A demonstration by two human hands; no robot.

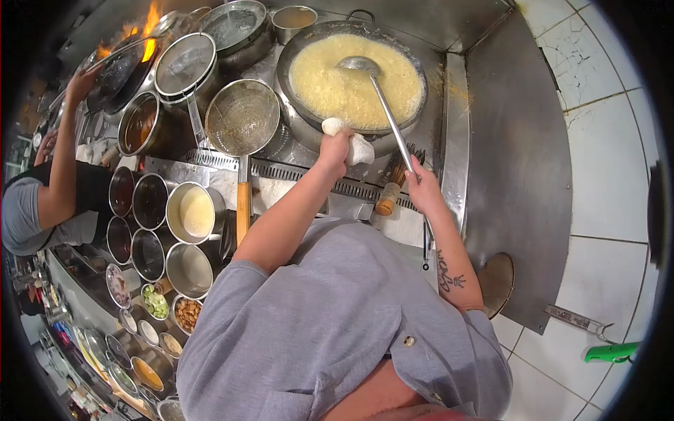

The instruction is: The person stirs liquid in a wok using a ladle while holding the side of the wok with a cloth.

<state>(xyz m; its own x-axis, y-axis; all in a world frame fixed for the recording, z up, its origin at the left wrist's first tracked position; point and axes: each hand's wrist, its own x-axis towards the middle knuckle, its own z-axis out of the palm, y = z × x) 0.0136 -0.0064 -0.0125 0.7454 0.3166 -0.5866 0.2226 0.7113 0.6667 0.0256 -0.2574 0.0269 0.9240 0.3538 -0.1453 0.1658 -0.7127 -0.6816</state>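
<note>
A large dark wok (283, 76) sits on the range, filled with a pale yellow, lumpy mixture (319, 81). My right hand (424, 188) is closed round the long metal handle of a ladle (360, 64), whose bowl rests in the mixture near the far side. At the wok's near rim, my left hand (336, 151) grips a folded white cloth (361, 150). The cloth lies against the rim; the part of the wok under it is hidden. Just left of my right hand lies a bamboo brush (389, 198).
A round strainer (243, 118) with a wooden handle lies left of the wok. Several metal pots of sauces and ingredients (194, 212) line the left. A co-worker's arm (64, 151) holds a utensil over a flaming wok (123, 77). A steel panel (516, 154) stands on the right.
</note>
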